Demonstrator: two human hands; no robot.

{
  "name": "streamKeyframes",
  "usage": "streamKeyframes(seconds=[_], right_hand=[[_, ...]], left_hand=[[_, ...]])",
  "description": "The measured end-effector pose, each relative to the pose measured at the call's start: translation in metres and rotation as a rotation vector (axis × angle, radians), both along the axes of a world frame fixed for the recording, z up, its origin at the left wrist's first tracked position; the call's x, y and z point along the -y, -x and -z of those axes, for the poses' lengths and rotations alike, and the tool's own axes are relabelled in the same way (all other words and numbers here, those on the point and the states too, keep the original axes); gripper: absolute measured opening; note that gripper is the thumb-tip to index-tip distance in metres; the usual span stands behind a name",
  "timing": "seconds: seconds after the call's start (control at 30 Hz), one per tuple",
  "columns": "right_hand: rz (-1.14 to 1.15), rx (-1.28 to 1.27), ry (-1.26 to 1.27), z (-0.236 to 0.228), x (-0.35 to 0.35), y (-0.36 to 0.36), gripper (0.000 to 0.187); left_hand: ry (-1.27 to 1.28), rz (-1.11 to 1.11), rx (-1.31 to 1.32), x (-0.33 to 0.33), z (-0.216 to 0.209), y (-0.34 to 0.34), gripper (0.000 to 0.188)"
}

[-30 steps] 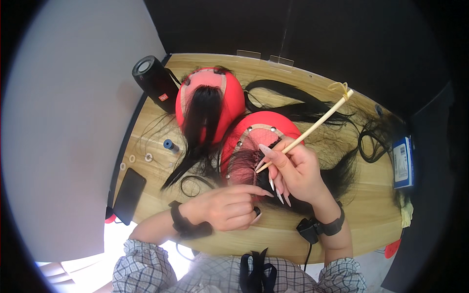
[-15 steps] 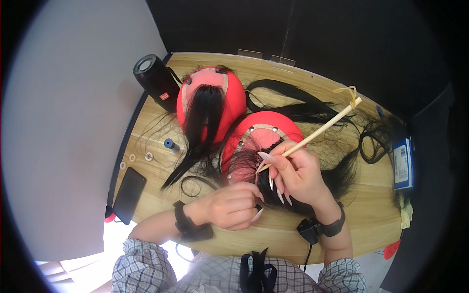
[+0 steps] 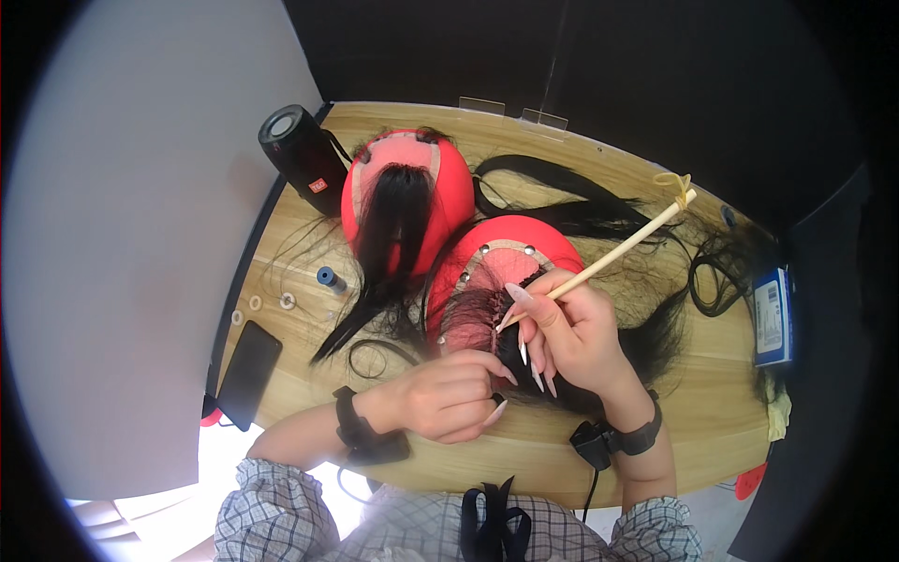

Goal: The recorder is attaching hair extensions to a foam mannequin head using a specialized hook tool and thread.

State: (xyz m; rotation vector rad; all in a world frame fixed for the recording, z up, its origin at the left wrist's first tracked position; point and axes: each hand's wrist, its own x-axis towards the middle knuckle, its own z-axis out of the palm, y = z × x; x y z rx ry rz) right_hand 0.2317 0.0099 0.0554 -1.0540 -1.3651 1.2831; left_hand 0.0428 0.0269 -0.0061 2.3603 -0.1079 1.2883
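A red head-shaped block (image 3: 524,229) stands in front of me with a pinned pink mesh wig cap (image 3: 504,266) on it. Thin dark hairs cover the mesh, and thicker black hair hangs off its near right side. My right hand (image 3: 579,335) holds a pale wooden-handled ventilating needle (image 3: 626,247) like a pen, its point down at the hairline on the mesh. The tip itself is too small to make out. Closed beside the block's near edge, my left hand (image 3: 442,397) grips black hair, a dark bit of which shows by the thumb.
Behind on the left stands a second red head block (image 3: 452,192) with long black hair, beside a black cylindrical speaker (image 3: 302,155). A phone (image 3: 251,373), white rings (image 3: 287,301) and a blue spool (image 3: 326,276) lie left. At right are loose hair (image 3: 716,281) and a blue-white box (image 3: 773,317).
The needle's point and my right fingertips have shifted very slightly over the mesh. My left hand stays almost in place, still closed.
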Motion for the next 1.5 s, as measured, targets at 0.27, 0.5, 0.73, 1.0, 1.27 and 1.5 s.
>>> streamKeyframes(seconds=[0.27,0.5,0.73,1.0,1.27,1.5], right_hand=[[-0.001,-0.030,0.022,0.004,0.000,-0.001,0.017],[0.008,-0.094,0.020,0.000,0.000,0.000,0.021],[-0.014,-0.054,-0.073,0.004,0.000,0.002,0.025],[-0.044,-0.019,-0.107,0.012,0.001,-0.004,0.022],[-0.071,-0.076,-0.131,0.017,0.001,-0.006,0.023],[-0.146,0.001,-0.139,0.005,0.001,-0.006,0.020]], left_hand=[[-0.137,-0.062,0.039,0.001,-0.004,0.001,0.017],[-0.327,-0.141,-0.042,0.009,-0.013,0.010,0.016],[-0.179,0.069,0.029,0.012,-0.006,0.004,0.019],[-0.159,0.069,0.037,0.017,-0.008,0.008,0.022],[-0.162,0.098,0.014,0.018,-0.011,0.010,0.024],[-0.157,0.059,-0.060,0.017,-0.018,0.012,0.014]])
